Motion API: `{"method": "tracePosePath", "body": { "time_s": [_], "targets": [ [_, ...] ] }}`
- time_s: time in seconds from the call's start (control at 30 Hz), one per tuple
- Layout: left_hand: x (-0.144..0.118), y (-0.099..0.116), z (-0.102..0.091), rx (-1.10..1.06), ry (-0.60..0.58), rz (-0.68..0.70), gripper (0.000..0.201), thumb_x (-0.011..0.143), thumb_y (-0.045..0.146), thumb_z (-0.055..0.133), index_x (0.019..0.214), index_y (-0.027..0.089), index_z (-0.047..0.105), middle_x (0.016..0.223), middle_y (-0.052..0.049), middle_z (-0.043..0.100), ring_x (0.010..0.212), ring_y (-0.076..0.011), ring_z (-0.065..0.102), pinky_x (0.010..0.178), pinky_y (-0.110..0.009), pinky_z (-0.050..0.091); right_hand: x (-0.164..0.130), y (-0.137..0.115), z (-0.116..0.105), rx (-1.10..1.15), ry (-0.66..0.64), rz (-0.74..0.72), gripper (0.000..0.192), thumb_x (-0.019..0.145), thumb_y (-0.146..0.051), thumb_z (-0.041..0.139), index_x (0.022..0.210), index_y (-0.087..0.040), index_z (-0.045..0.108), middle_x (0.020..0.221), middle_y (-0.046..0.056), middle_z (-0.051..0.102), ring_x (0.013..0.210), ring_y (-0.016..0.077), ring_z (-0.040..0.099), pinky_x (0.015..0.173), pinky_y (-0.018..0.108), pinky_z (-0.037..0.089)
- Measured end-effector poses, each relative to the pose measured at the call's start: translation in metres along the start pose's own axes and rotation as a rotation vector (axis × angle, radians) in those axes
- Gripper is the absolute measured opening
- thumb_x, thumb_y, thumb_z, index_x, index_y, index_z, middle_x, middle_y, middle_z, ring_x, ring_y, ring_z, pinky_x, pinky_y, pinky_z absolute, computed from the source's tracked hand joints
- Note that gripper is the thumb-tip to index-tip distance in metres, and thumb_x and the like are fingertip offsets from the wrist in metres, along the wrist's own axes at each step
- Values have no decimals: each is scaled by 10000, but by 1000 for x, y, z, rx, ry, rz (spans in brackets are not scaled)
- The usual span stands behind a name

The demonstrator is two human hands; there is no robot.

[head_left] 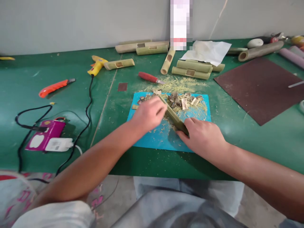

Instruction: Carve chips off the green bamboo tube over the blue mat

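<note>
Bamboo (174, 117), centre frame, lying slantwise over blue mat (154, 139). Left hand (148, 114) curled over upper end, fingers pressed together on it. Right hand (203, 137) clamping lower end, fingers wrapped round. Chips (182, 102) heaped just beyond on mat. Red knife (150, 77) above, orange cutter (55, 87) left, glue gun (97, 66) upper left on green table (261, 139).

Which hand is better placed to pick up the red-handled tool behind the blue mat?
Probably the left hand: it is nearer the red-handled tool, while the right hand grips the bamboo piece.
</note>
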State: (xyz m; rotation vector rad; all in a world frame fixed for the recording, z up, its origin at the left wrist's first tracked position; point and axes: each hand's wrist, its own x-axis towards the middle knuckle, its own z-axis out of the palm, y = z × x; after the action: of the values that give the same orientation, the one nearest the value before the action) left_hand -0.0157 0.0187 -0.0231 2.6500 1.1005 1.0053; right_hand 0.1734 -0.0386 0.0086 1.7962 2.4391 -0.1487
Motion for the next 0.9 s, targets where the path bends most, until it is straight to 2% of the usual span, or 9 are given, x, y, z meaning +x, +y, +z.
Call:
{"method": "tracePosePath", "body": {
  "time_s": [0.1, 0.23, 0.27, 0.37, 0.5, 0.53, 0.63, 0.77, 0.9],
  "targets": [
    [-1, 1, 0, -79, -212, 100, 291, 1002, 229, 463, 763, 154, 612, 720, -15, 561, 648, -112, 528, 604, -228, 425, 0, 0, -1, 11, -30, -9, 254, 928, -391, 506, 879, -166, 615, 797, 69, 684, 649, 182, 616, 521, 315, 171],
    [-1, 1, -1, 8, -10, -13, 276, 989, 221, 498, 739, 155, 596, 725, -17, 571, 678, -121, 536, 631, -234, 428, 1, -1, 0, 6, -12, 11, 281, 936, -417, 491, 890, -167, 611, 815, 72, 684, 652, 185, 617, 524, 317, 169],
    [-2, 2, -2, 11, -21, 5, 301, 991, 225, 493, 712, 155, 581, 705, -13, 556, 651, -117, 519, 610, -234, 416, 1, -1, 0, 8, -13, 4, 272, 934, -410, 494, 892, -167, 609, 819, 72, 685, 656, 185, 619, 527, 316, 172],
    [-3, 5, -2, -78, -223, 126, 317, 1008, 229, 441, 741, 159, 598, 715, -16, 556, 637, -112, 516, 580, -226, 406, 1, -1, -1, 15, -34, -22, 243, 929, -387, 509, 892, -168, 607, 823, 70, 687, 672, 191, 631, 532, 314, 174],
    [-2, 4, -3, 13, -24, -4, 267, 984, 212, 503, 744, 149, 602, 716, -19, 564, 665, -119, 534, 619, -235, 421, 0, -1, -1, 8, -31, 9, 269, 935, -411, 497, 893, -168, 605, 817, 72, 684, 678, 200, 635, 525, 316, 163],
    [-1, 4, -4, 18, -42, 5, 299, 989, 219, 490, 715, 150, 589, 699, -16, 552, 641, -115, 518, 606, -236, 414, 0, -1, -1, 12, -37, 8, 264, 932, -409, 501, 893, -169, 604, 814, 71, 684, 676, 200, 635, 524, 315, 164],
    [-1, 5, -6, -55, -236, 86, 323, 1005, 229, 446, 727, 156, 593, 699, -13, 551, 638, -110, 522, 591, -225, 418, 0, -1, -1, 27, -49, -6, 247, 921, -404, 517, 895, -173, 602, 815, 68, 688, 674, 199, 637, 523, 313, 166],
    [-3, 7, -7, 40, -62, -19, 292, 986, 221, 480, 723, 156, 590, 704, -17, 554, 672, -124, 538, 622, -242, 435, 0, -1, -1, 28, -35, 14, 258, 921, -417, 511, 898, -176, 599, 827, 70, 690, 676, 195, 635, 521, 315, 169],
    [-6, 12, -5, -64, -245, 98, 310, 1003, 226, 434, 761, 160, 615, 721, -25, 560, 659, -125, 541, 599, -241, 429, 0, 0, -1, 51, -51, 2, 227, 910, -396, 524, 895, -180, 593, 820, 60, 691, 673, 189, 636, 518, 314, 166]
  ]
}}
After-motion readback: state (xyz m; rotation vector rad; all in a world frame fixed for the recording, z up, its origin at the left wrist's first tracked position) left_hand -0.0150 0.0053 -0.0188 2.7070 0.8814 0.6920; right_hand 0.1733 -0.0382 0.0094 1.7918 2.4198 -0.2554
